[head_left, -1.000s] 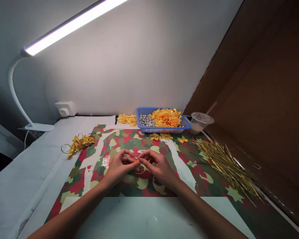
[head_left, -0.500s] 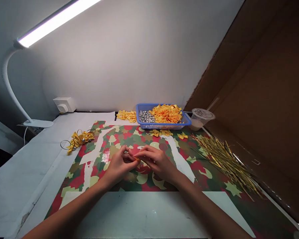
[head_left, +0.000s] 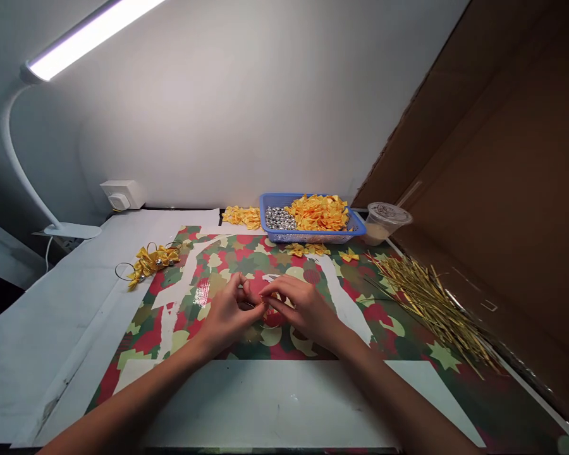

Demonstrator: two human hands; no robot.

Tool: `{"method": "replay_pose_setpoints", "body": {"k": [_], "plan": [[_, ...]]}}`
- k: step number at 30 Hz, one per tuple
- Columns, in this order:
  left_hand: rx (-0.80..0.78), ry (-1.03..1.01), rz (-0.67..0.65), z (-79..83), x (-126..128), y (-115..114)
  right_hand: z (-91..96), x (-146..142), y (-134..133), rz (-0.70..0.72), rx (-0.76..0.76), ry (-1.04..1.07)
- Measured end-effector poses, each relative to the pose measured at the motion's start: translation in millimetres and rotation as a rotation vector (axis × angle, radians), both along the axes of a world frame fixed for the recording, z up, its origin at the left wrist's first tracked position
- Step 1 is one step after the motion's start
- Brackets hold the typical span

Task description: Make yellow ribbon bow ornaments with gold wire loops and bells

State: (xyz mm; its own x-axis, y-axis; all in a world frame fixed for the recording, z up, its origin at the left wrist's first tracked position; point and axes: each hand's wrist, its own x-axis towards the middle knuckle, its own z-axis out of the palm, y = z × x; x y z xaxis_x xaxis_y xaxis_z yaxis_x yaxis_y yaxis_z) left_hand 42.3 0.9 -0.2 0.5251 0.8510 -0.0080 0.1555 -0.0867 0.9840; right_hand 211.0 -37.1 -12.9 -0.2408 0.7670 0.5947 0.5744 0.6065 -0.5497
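Head camera view: a person's left hand (head_left: 226, 314) and right hand (head_left: 306, 309) meet above a white counter (head_left: 270, 404), their fingers clenched in a pinch around a small gold piece (head_left: 262, 304). The piece sits between the fingertips of both hands, mostly hidden by them, and its exact form is too small to tell. Both hands hover just above a sheet of red, green and cream patterned paper (head_left: 145, 338), which lies on the counter with torn white strips across it.

To the left of the hands, at the paper's edge, lies a cluster of yellow ribbon bows (head_left: 152, 260) with small silver bells and a thin wire ring (head_left: 124, 272). To the right, a loose heap of thin gold sticks (head_left: 427, 302) spreads over the paper's corner. Beyond the hands, a few loose yellow bows (head_left: 308, 249) lie in front of a blue plastic basket (head_left: 313, 238), which holds silver beads (head_left: 280, 218) and a mound of yellow bows (head_left: 318, 213). More bows (head_left: 241, 217) lie beside it, and a lidded plastic cup (head_left: 384, 221) stands at its right. A white desk lamp (head_left: 14, 142) and a wall socket (head_left: 122, 194) stand farther back on the left, with a brown cardboard sheet (head_left: 493, 139) rising on the right.
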Motion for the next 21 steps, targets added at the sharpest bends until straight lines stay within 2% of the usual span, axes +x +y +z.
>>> {"method": "replay_pose_setpoints", "body": {"k": [9, 21], "plan": [[-0.025, -0.016, 0.02, -1.6, -0.6, 3.9, 5.6, 1.1, -4.4, -0.046, 0.19, -0.204], [-0.055, -0.064, 0.009, -3.6, -0.9, 2.7, 16.3, -3.6, -6.6, 0.011, 0.312, -0.202]]}}
